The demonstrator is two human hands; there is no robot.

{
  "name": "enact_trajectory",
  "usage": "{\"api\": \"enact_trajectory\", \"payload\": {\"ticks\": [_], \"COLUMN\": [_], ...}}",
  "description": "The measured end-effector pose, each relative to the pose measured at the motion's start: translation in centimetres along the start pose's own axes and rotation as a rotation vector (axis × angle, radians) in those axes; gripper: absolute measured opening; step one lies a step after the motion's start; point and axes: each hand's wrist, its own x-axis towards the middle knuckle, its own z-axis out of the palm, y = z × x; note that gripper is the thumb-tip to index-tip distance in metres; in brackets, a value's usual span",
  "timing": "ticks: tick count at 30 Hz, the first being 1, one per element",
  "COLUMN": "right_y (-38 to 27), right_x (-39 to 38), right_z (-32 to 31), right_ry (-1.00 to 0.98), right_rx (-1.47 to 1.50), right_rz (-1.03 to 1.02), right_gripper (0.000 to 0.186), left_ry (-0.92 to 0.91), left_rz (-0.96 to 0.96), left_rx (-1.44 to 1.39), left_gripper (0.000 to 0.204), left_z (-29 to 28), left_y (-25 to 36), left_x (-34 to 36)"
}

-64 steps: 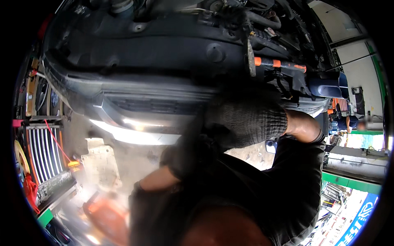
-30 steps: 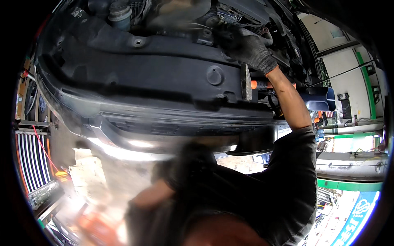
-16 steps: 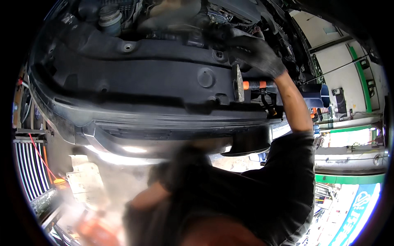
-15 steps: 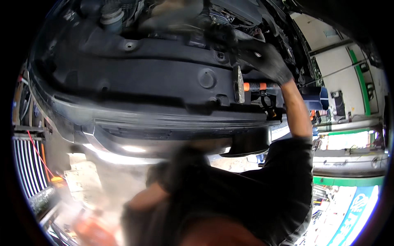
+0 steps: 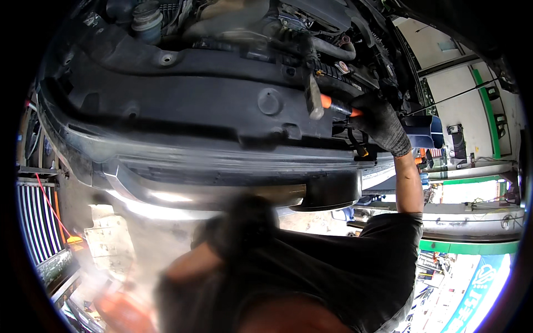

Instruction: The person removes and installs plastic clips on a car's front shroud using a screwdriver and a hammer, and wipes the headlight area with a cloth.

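My right hand (image 5: 377, 122), in a dark knit glove, is closed around the orange-and-black handle of a hammer (image 5: 312, 97). The hammer's metal head is over the right part of the black plastic cover (image 5: 200, 94) at the front of an open engine bay. My left hand (image 5: 244, 222), also dark-gloved, is a blur low in the middle, by the silver and black bumper (image 5: 139, 188); its fingers and anything in them are hidden by blur.
Engine hoses (image 5: 333, 47) and a round reservoir (image 5: 146, 28) lie behind the cover. A thin prop rod (image 5: 455, 97) rises at the right. A striped metal grille (image 5: 39, 216), red-handled tool (image 5: 72, 238) and pale sheet (image 5: 111, 241) are at left. A blue banner (image 5: 483, 288) hangs lower right.
My right hand has left the hoses, coming down and right onto the hammer handle, and the hammer has shifted up and left and tilted. My left hand stays low and blurred.
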Motion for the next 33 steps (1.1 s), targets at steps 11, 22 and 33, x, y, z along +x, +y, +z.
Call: {"api": "enact_trajectory", "payload": {"ticks": [11,22,33], "right_y": [-5.9,-2.7,-3.1], "right_x": [2.2,4.6,4.2], "right_z": [-1.8,4.0,5.1], "right_ry": [0.446,0.378,0.416], "right_rx": [0.001,-0.619,-0.799], "right_rz": [0.306,-0.03,-0.03], "right_gripper": [0.046,0.05,0.047], "left_ry": [0.01,-0.13,0.04], "left_rz": [-0.019,0.111,-0.049], "left_rx": [-0.176,-0.149,-0.238], "left_gripper": [0.047,0.025,0.036], "left_z": [-0.1,-1.7,0.0], "left_y": [-1.7,-2.4,-0.9], "left_x": [-0.5,-0.1,0.1]}}
